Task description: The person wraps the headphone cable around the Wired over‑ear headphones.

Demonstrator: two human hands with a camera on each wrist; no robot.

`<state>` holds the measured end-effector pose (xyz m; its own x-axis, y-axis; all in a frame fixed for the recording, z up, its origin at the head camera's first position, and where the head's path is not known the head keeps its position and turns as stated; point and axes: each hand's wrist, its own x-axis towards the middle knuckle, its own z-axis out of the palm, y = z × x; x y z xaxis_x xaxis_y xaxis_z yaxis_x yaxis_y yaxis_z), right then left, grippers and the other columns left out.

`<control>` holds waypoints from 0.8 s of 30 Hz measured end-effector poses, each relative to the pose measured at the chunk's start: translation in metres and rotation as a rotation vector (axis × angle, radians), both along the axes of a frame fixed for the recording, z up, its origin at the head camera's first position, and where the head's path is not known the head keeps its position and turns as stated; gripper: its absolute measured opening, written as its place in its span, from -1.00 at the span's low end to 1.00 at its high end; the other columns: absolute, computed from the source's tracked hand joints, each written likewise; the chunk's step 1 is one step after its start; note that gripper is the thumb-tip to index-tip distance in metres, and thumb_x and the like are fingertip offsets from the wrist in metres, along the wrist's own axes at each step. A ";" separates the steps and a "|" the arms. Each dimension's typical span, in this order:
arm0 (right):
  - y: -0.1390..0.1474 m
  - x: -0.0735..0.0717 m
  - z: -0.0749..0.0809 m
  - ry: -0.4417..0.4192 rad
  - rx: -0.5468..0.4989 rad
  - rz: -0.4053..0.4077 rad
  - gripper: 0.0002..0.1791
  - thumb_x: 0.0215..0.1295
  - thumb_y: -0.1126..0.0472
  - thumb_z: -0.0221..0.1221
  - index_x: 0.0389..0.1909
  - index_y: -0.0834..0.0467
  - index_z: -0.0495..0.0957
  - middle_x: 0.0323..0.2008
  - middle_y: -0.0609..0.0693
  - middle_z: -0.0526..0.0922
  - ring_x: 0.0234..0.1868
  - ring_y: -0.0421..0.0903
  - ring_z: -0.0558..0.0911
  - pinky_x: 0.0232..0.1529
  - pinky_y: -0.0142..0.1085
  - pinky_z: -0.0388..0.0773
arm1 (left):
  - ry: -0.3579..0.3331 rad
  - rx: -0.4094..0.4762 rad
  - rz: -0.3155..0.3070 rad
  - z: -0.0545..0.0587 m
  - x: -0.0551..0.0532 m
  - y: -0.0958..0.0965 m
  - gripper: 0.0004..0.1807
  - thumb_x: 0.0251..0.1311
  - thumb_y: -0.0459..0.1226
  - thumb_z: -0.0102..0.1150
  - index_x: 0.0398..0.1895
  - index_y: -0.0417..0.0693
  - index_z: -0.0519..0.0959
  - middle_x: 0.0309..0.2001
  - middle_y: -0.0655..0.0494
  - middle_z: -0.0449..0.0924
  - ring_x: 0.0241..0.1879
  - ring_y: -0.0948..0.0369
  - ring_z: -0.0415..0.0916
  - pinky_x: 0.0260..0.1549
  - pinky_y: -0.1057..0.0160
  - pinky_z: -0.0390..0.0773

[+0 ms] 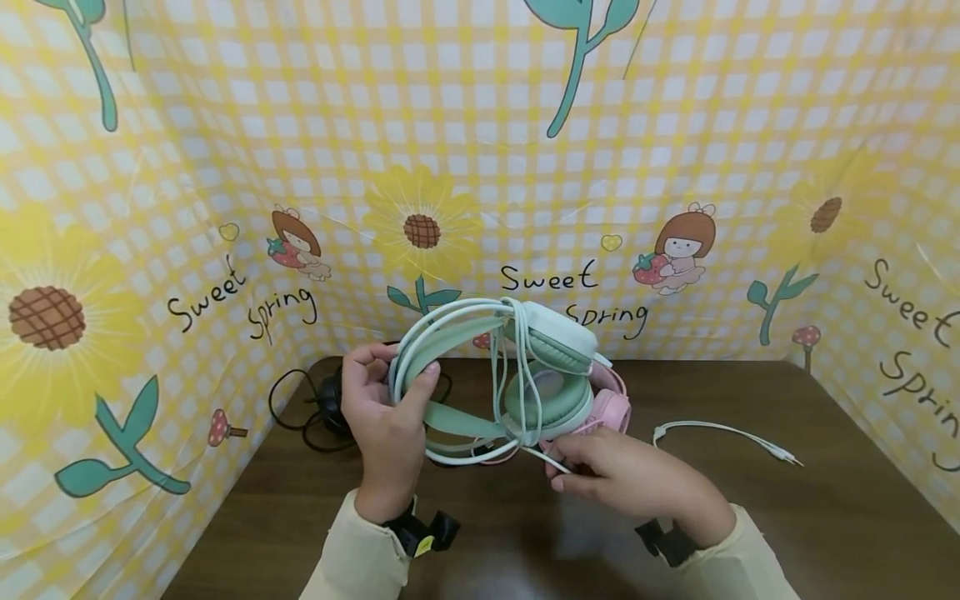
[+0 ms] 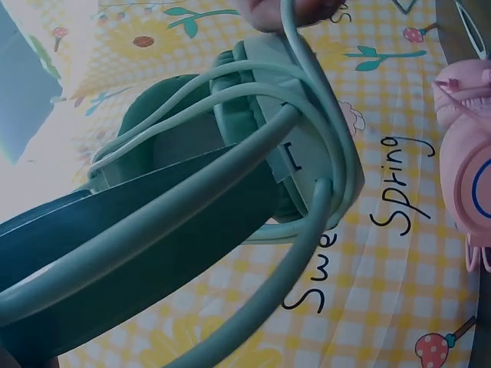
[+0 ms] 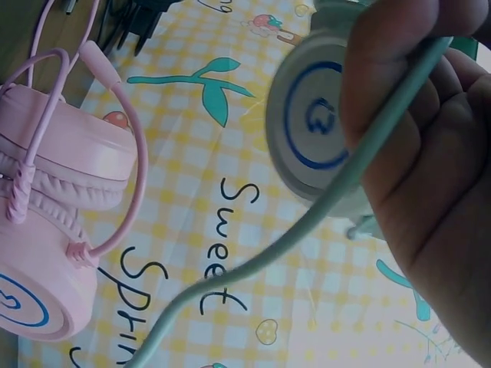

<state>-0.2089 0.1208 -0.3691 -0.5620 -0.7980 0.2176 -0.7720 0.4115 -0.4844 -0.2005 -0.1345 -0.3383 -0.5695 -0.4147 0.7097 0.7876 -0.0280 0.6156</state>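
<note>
Headphones [image 1: 551, 408], pale green: they are raised above the table [image 1: 825, 517], at the middle, with pink headphones [image 1: 611, 410] behind on the right.
Left hand [image 1: 386, 421]: it grips the headband; if this hold becomes weak, the ear cups could swing down (their weight hangs on the right side, probably).
Right hand [image 1: 615, 475]: it pinches the cord [image 1: 551, 460] just below the loops; too hard pulling may disturb them.
Loops [image 1: 500, 367]: wound near the ear cups; slack turns could slip or cross.
Plug [image 1: 787, 458]: lies at right; dragging might snag it.
</note>
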 end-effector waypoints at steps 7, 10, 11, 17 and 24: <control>0.004 0.003 0.004 -0.012 0.017 -0.019 -0.89 0.39 0.09 0.16 -0.37 -0.12 0.48 -0.53 -0.36 0.38 -0.49 -0.40 0.41 -0.48 -0.47 0.38 | -0.033 -0.106 0.047 -0.002 0.004 0.003 -0.59 -0.02 -0.52 0.35 -0.15 -0.45 0.36 -0.26 -0.15 0.47 -0.36 0.09 0.51 -0.37 0.31 0.54; 0.005 0.004 0.006 -0.032 0.023 -0.013 -0.87 0.41 0.09 0.13 -0.38 -0.12 0.49 -0.55 -0.35 0.36 -0.50 -0.39 0.41 -0.48 -0.46 0.38 | -0.018 -0.140 0.051 -0.003 0.005 0.003 -0.58 -0.05 -0.54 0.35 -0.15 -0.46 0.36 -0.26 -0.13 0.49 -0.36 0.08 0.50 -0.36 0.30 0.53; 0.005 0.004 0.007 -0.035 0.025 -0.009 -0.87 0.41 0.09 0.13 -0.38 -0.12 0.50 -0.55 -0.35 0.36 -0.50 -0.39 0.41 -0.49 -0.46 0.38 | -0.010 -0.152 0.054 -0.004 0.005 0.003 -0.58 -0.05 -0.55 0.35 -0.16 -0.46 0.36 -0.25 -0.12 0.49 -0.35 0.08 0.51 -0.36 0.30 0.53; 0.007 0.005 0.011 -0.028 0.039 -0.010 -0.88 0.41 0.10 0.13 -0.37 -0.12 0.52 -0.57 -0.36 0.36 -0.53 -0.41 0.39 -0.50 -0.46 0.37 | 0.047 -0.221 0.056 -0.005 0.007 0.005 -0.61 -0.10 -0.57 0.37 -0.22 -0.42 0.39 -0.22 -0.08 0.53 -0.34 0.13 0.52 -0.37 0.32 0.51; 0.010 0.009 0.014 -0.030 0.016 -0.046 -0.96 0.36 0.08 0.19 -0.23 -0.10 0.60 -0.43 -0.38 0.51 -0.45 -0.39 0.45 -0.40 -0.43 0.45 | 0.046 -0.321 0.058 -0.006 0.005 0.006 -0.66 -0.13 -0.52 0.40 -0.27 -0.31 0.46 -0.23 -0.02 0.55 -0.44 0.14 0.49 -0.45 0.33 0.49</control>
<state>-0.2001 0.1306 -0.3546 -0.6041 -0.7746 0.1874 -0.7373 0.4540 -0.5004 -0.1956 -0.1283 -0.3446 -0.5156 -0.1962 0.8341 0.8096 0.2071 0.5492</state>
